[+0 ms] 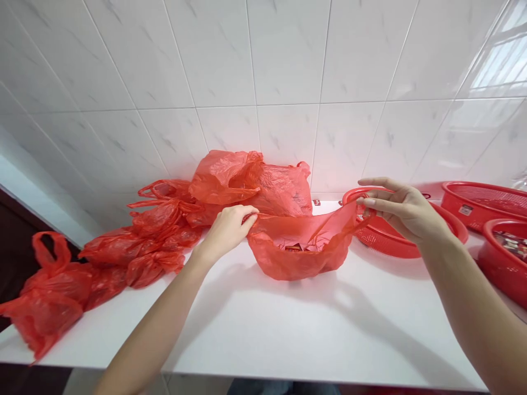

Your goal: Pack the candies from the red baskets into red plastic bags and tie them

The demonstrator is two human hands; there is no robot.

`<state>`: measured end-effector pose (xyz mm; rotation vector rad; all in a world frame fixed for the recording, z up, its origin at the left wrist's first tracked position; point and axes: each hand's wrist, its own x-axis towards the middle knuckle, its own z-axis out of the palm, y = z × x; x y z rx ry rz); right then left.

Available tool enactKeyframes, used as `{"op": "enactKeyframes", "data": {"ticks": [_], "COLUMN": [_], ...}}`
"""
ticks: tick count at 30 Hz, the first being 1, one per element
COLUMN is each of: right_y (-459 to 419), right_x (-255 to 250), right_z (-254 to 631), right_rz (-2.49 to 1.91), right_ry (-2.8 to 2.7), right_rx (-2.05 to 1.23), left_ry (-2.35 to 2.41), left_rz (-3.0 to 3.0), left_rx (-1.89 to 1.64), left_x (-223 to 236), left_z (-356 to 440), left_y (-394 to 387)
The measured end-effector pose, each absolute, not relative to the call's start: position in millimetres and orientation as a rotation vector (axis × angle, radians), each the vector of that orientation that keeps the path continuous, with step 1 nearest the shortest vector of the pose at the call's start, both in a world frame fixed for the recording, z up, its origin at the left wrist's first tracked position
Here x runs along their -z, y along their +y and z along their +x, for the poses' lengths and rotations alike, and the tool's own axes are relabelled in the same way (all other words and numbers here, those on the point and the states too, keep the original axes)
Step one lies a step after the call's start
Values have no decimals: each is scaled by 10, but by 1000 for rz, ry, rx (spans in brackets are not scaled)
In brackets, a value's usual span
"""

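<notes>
A red plastic bag sits in the middle of the white counter, its mouth pulled wide between my two hands. My left hand is closed in a pinch on the bag's left edge. My right hand pinches the bag's right edge between thumb and forefinger, the other fingers stretched out. Small packets, partly hidden, lie inside the bag.
Several more red plastic bags are heaped along the tiled wall to the left, one near the counter's left end. A red perforated basket lies behind my right hand; two more red baskets stand at the far right.
</notes>
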<state>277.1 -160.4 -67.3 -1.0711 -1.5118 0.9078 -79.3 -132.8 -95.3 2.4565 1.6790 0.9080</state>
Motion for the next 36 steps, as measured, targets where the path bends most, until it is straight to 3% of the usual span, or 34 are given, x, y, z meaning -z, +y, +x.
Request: {"op": "enactKeyframes", "data": {"ticks": [7, 11, 20, 26, 31, 36], "right_y": [-1576, -1597, -1638, -1715, -1749, -1653], "right_x": [574, 537, 456, 462, 473, 641], "right_z": [2659, 2641, 2531, 2268, 2054, 2037], "right_rz": [-1000, -938, -912, -814, -710, -624], "right_ry": [-1555, -1553, -1608, -1730, -1922, -1782], "right_rx": [-891, -873, -830, -826, -517, -317], "left_ry": [1418, 1159, 1076, 899, 779, 884], "left_rz": [2050, 1925, 2022, 2050, 2136, 2133], "left_rx": [-776, -943, -1303, -1216, -1046, -1160], "left_x": [430, 279, 234, 249, 324, 332], "left_z": [-877, -837, -537, -191, 39, 103], "left_y": [-1391, -1427, -1493, -1465, -1443, -1424]}}
